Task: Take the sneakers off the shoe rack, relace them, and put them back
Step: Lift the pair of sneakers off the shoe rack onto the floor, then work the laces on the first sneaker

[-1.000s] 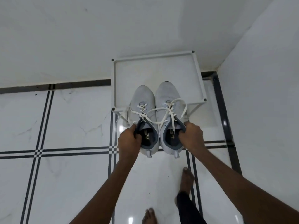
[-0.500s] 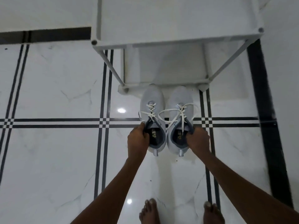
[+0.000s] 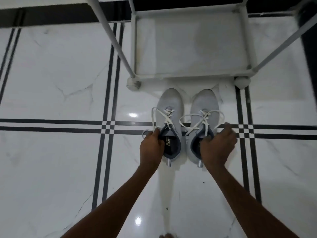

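Two light grey sneakers with loose white laces stand side by side on the floor, toes toward the white shoe rack [image 3: 188, 75]. My left hand [image 3: 151, 147] grips the collar of the left sneaker [image 3: 170, 107], fingers inside its opening. The right sneaker [image 3: 205, 103] has my right hand [image 3: 217, 146] curled on its collar, thumb inside. The lowest shelf of the rack is bare; its upper shelves are out of frame.
The floor is glossy white marble tile with black double stripes [image 3: 51, 125] crossing it. Slanted rack legs [image 3: 116, 42] rise at the left and right. A dark skirting band runs along the wall behind. My toes [image 3: 167, 235] show at the bottom edge.
Both hands carried the sneakers down from the rack's top shelf to the floor in front of it. The sneakers now sit slightly apart, and the camera has dropped lower.
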A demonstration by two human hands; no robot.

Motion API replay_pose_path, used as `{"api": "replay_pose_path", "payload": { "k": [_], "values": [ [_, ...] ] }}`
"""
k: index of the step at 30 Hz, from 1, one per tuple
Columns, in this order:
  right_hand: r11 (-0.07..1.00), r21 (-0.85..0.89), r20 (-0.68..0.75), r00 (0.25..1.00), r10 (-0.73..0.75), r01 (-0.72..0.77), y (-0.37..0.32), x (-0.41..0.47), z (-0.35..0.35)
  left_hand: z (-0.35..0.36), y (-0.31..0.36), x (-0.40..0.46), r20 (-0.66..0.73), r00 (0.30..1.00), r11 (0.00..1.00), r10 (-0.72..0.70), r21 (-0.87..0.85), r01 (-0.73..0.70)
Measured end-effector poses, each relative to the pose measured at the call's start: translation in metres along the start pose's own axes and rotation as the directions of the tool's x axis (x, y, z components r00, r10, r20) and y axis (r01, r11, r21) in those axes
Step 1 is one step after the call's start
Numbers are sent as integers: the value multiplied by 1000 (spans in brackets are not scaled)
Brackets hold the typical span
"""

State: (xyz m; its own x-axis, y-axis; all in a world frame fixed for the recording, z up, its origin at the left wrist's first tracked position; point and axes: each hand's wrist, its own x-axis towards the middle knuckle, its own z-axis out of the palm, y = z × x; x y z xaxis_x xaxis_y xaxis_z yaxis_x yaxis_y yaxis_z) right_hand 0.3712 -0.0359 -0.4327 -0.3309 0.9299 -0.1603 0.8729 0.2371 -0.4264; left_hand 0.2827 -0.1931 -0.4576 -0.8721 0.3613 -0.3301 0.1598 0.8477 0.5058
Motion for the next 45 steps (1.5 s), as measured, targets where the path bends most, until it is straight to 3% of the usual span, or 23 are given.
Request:
{"api": "replay_pose_path", "payload": {
  "k": [2,3,6,9,14,16,17,19,21,22,24,26,30,32,34,35,36,38,40,42,45],
  "values": [
    [973,87,-148,969,-198,212,-25,-16,3,-5,-15,-6,-18,1000,1000,-23,-2,23],
    [941,142,-134,948,-290,308,-37,-24,8,-9,-24,-9,-27,999,999,-38,2,38],
    [863,236,121,868,-481,446,-72,-37,31,-21,-46,-12,-77,995,998,-60,23,62],
    [862,175,424,754,-502,476,-101,-41,62,-34,-60,-7,-130,987,996,-93,-2,93],
    [917,173,494,774,-397,359,-135,-47,87,-43,-75,1,-173,985,1000,-19,19,23],
    [951,144,586,751,-305,274,-146,-39,90,-46,-80,6,-151,988,998,18,54,-9],
    [971,162,624,744,-239,177,-152,-35,88,-47,-83,7,-142,989,998,32,60,-24],
    [935,311,732,670,-119,-173,-159,-26,77,-51,-88,12,-137,990,998,45,49,-39],
    [766,443,798,593,-101,-465,-160,-24,59,-54,-92,16,-109,993,999,40,26,-38],
    [689,499,796,592,-125,-526,-158,-22,50,-55,-93,18,-82,996,1000,29,4,-29],
    [586,591,737,666,-115,-554,-155,-14,31,-60,-91,22,-8,1000,998,-1,-62,1],
    [566,640,643,766,-25,-519,-148,-8,23,-67,-88,25,64,998,994,-16,-109,23],
    [716,492,609,783,124,-496,-119,-18,40,-75,-85,31,62,998,992,-14,-125,21],
    [841,385,562,819,113,-380,-109,-33,46,-79,-84,36,14,1000,986,-19,-166,21],
    [961,253,385,923,4,-110,-107,-48,49,-84,-81,39,-13,999,979,-33,-201,30],
    [974,220,291,949,-118,54,-108,-54,49,-85,-79,40,-10,999,978,-30,-205,28],
    [952,206,242,931,-273,225,-109,-56,52,-85,-76,40,-6,1000,980,-19,-198,18],
    [859,188,340,789,-511,476,-114,-54,59,-84,-71,40,1,1000,987,-4,-158,4],
    [796,158,486,656,-578,584,-114,-42,69,-82,-66,38,-12,1000,994,-1,-110,0],
    [768,119,516,622,-589,629,-113,-30,72,-79,-66,37,-42,999,999,9,-45,-11],
    [786,156,444,668,-597,598,-101,-16,74,-78,-73,31,-64,996,983,57,180,-44]
  ]
}}
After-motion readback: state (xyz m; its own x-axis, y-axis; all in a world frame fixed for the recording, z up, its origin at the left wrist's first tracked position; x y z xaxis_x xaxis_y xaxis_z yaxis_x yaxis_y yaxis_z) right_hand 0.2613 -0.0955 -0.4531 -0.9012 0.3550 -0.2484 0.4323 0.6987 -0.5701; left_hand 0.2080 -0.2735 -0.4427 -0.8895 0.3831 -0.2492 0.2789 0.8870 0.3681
